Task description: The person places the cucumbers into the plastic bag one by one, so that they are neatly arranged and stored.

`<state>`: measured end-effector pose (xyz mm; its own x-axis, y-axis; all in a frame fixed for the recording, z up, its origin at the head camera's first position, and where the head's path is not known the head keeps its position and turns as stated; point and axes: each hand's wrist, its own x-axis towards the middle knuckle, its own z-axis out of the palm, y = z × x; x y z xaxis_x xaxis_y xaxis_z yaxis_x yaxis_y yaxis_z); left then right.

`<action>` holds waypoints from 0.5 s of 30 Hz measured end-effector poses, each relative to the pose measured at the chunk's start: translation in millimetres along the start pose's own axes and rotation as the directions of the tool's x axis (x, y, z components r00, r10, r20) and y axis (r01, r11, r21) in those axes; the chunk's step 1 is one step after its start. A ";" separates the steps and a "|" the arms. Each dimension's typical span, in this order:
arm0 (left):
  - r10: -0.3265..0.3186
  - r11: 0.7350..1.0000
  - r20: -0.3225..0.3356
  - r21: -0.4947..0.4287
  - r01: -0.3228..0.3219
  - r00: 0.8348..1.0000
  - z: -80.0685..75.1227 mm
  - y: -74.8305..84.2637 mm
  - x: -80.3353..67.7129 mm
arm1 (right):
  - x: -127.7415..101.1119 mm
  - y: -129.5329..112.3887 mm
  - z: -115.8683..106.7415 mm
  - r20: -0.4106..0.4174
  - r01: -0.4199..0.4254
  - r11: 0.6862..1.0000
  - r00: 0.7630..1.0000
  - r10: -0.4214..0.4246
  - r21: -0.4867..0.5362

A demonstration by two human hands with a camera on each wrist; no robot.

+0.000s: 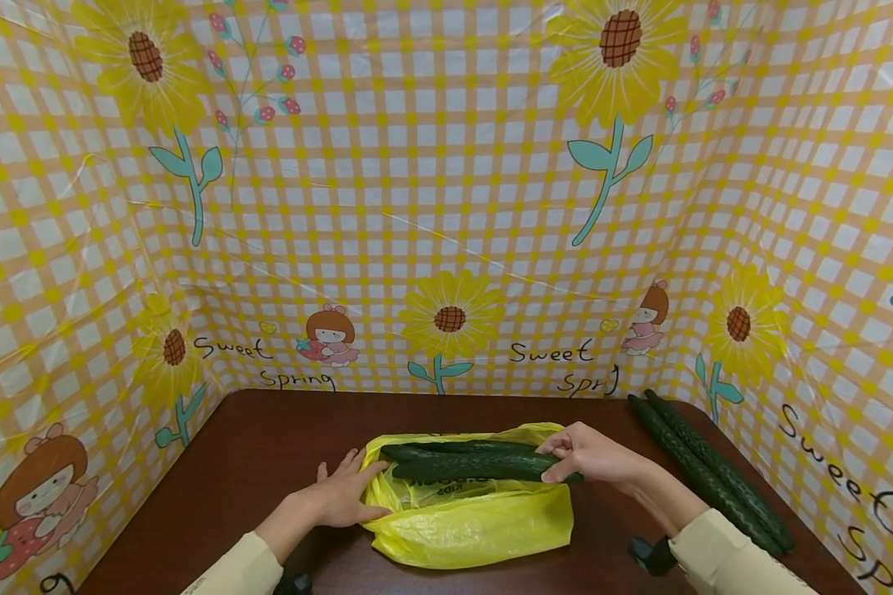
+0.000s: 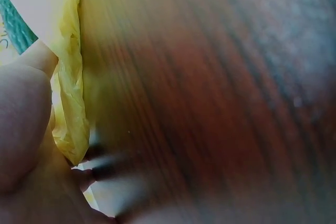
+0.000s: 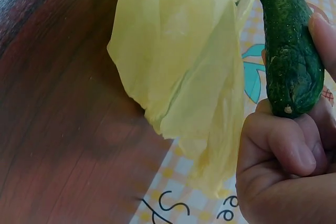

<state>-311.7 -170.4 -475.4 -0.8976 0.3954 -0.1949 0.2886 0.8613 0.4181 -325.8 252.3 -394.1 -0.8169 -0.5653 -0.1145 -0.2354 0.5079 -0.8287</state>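
A yellow plastic bag (image 1: 484, 529) lies on the table with its mouth spread wide. Inside the mouth, a dark green cucumber (image 1: 461, 463) lies lengthwise, with another cucumber (image 1: 446, 446) partly hidden behind it. My right hand (image 1: 584, 454) grips the front cucumber's right end between thumb and fingers; in the right wrist view that cucumber's blunt tip (image 3: 294, 87) shows above the curled fingers. At the bag's left end, my left hand (image 1: 335, 493) rests against the rim with fingers spread and mostly straight. The bag's edge (image 2: 71, 103) passes beside these fingers in the left wrist view.
Two long cucumbers (image 1: 714, 471) lie side by side along the right edge of the brown table (image 1: 283, 426). Checked sheeting (image 1: 446, 207) with sunflowers rises at the back and both sides. A dark strap piece (image 1: 651, 555) sits by the right wrist.
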 end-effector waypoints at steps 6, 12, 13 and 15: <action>0.033 0.999 -0.027 -0.034 -0.034 0.999 3.4 -4.9 2.5 | 7.0 -3.7 5.6 0.008 0.015 1.000 1.000 -0.015 -0.013; 0.014 0.999 -0.038 -0.045 -0.016 0.999 4.3 -4.1 4.7 | 16.7 -8.4 10.0 0.005 0.033 0.999 0.999 -0.033 -0.026; 0.005 0.999 -0.033 -0.045 -0.007 0.999 3.9 -3.1 4.3 | 18.2 -8.7 11.0 0.006 0.037 0.999 0.999 -0.037 -0.029; 0.004 0.999 -0.032 -0.043 -0.005 0.999 5.1 -3.9 5.2 | 21.0 -8.2 12.7 0.009 0.045 0.998 0.999 -0.045 -0.039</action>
<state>-315.7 -170.1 -482.5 -0.9069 0.3879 -0.1647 0.2783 0.8447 0.4572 -334.3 228.0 -396.7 -0.8007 -0.5935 -0.0819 -0.2924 0.5065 -0.8111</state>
